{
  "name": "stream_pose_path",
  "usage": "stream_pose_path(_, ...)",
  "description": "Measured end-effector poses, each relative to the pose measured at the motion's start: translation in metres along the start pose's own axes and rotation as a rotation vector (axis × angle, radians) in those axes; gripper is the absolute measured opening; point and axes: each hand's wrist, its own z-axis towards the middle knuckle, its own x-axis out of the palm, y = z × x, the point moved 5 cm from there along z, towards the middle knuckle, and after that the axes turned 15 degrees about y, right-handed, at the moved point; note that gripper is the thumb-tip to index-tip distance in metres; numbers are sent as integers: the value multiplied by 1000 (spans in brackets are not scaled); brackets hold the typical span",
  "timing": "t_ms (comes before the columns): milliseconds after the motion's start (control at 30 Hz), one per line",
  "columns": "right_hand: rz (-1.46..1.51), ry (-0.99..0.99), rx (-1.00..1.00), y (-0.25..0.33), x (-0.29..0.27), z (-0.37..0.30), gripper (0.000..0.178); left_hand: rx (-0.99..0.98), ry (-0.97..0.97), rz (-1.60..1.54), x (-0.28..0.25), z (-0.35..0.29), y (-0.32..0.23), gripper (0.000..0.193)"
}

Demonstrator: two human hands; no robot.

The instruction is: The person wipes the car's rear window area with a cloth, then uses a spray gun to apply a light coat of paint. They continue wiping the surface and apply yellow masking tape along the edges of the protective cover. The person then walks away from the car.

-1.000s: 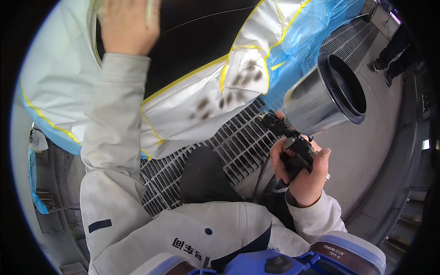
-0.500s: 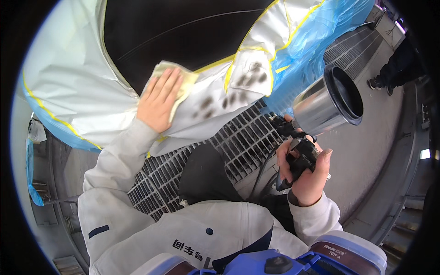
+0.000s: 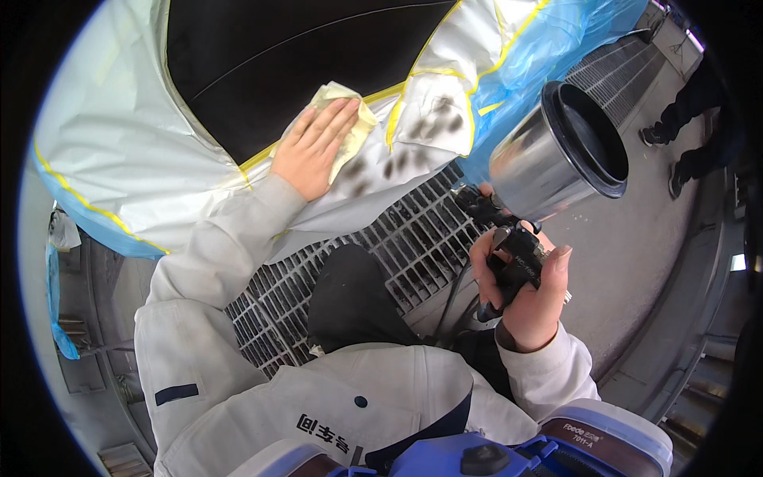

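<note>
Cloth [image 3: 358, 137], pale yellow, beneath flat left hand [image 3: 311, 155], fingers extended, across lower edge of black panel [image 3: 294, 67]; right hand [image 3: 536, 306], well rightward, grasps spray gun [image 3: 518, 261].

Metal grating [image 3: 425, 242] beside grey floor [image 3: 628, 258]

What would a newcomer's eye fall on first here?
Probably the shiny metal cup on the spray gun in the right hand, right of centre. Next, the black panel at the top, bordered by white masking sheet and yellow tape. At its lower edge the left hand lies flat on a pale yellow cloth, beside dark spots on the sheet.
</note>
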Motion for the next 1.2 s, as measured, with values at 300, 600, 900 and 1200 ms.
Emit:
stream_pose_path(300,10,10,-11,-1,-4,-1,100,98,-16,18,-3,49,-14,77)
stream_pose_path(600,-18,-11,-21,0,-4,-1,97,126,-13,27,-3,68,-19,77)
stream_pose_path(900,-6,-51,-30,0,-9,-4,92,54,142,122,-19,-55,33,77)
stream_pose_path(1200,61,-57,-53,-3,-9,0,92,44,55,100,1,-27,16,71)
